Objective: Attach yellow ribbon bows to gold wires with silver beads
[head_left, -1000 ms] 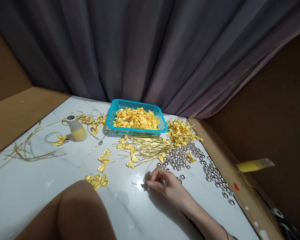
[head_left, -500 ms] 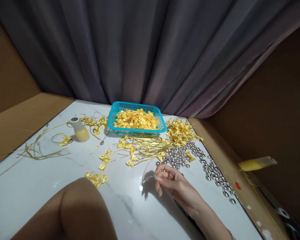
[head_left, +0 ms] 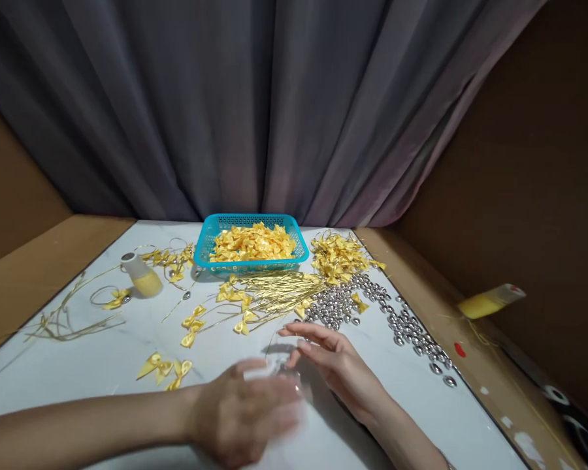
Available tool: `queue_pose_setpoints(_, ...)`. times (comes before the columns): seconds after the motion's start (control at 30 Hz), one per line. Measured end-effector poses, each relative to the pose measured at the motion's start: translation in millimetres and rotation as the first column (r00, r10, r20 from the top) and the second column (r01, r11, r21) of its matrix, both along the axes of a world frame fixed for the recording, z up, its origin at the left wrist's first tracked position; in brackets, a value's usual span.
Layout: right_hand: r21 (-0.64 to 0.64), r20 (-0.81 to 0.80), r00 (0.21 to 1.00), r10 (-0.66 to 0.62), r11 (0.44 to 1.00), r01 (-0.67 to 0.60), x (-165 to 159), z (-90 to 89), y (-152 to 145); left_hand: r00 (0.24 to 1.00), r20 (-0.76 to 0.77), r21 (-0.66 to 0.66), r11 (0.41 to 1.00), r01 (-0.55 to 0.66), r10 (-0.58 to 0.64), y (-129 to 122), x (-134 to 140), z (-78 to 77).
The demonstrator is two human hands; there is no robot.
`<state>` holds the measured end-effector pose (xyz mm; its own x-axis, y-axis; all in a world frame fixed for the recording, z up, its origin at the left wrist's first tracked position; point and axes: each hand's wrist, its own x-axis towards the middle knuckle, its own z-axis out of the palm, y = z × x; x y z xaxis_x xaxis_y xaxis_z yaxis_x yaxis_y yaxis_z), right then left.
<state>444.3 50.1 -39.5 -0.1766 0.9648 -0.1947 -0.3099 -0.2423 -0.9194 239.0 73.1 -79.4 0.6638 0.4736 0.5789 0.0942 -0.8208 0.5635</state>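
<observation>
My right hand (head_left: 340,365) is over the front of the table, its fingers curved together. A thin gold wire (head_left: 271,341) runs down from its fingertips; exactly how it is gripped is hard to see. My left hand (head_left: 247,408) is beside it on the left, smeared by motion, so its fingers and anything in them cannot be made out. Just beyond the hands are a bundle of gold wires (head_left: 284,289), yellow ribbon bows (head_left: 193,324) and a spread of silver oval beads (head_left: 330,305).
A blue basket (head_left: 252,266) of yellow bows stands at the back. Right of it is a heap of bows on wires (head_left: 340,256). A bottle with yellow contents (head_left: 144,281) stands at left; another yellow-filled container (head_left: 492,301) is at right. A grey curtain (head_left: 235,111) hangs behind.
My left hand has come in from the left, where a bent knee or limb showed before, and is beside my right hand. The right hand's fingers have stretched out somewhat. The view has shifted.
</observation>
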Motion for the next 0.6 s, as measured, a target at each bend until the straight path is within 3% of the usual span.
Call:
queue_pose_setpoints(0.07,0.07,0.136,0.989,-0.059,0.996,0.05,-1.5,2.4,-3.8,0.998,0.067,-0.11,0.994,-0.012,0.019,15.3,11.3,-1.5)
queue_pose_setpoints(0.13,0.197,0.31,0.942,-0.131,0.978,0.071,-3.2,3.6,-7.5,0.985,0.111,-0.388,0.918,-0.08,0.133,26.1,21.4,-0.4)
queue_pose_setpoints(0.17,0.269,0.393,0.905,-0.162,0.962,0.056,-3.9,3.3,-8.9,0.979,0.106,-0.545,0.834,-0.09,0.175,29.8,26.0,0.8)
queue_pose_setpoints(0.23,0.387,0.529,0.823,-0.21,0.922,-0.014,-5.3,1.1,-10.6,0.986,0.108,-0.778,0.629,0.004,0.127,34.6,34.4,3.6)
queue_pose_setpoints(0.3,0.442,0.622,0.75,-0.226,0.892,-0.098,-6.3,-3.2,-10.9,0.986,0.164,-0.88,0.454,0.14,0.013,36.6,40.7,5.3)
queue_pose_setpoints(0.33,0.45,0.656,0.72,-0.226,0.883,-0.132,-6.6,-5.7,-10.7,0.982,0.189,-0.898,0.401,0.183,-0.025,36.9,42.8,5.4)
queue_pose_setpoints(0.4,0.448,0.695,0.684,-0.222,0.877,-0.171,-6.7,-10.8,-9.6,0.98,0.192,-0.909,0.364,0.201,-0.061,37.0,44.6,3.4)
queue_pose_setpoints(0.5,0.45,0.7,0.678,-0.226,0.877,-0.172,-5.9,-17.0,-7.3,0.985,0.148,-0.914,0.369,0.171,-0.09,37.4,42.5,-2.7)
queue_pose_setpoints(0.6,0.461,0.685,0.684,-0.25,0.876,-0.141,-4.7,-20.6,-5.0,0.979,0.14,-0.933,0.31,0.181,-0.151,39.4,38.4,-7.3)
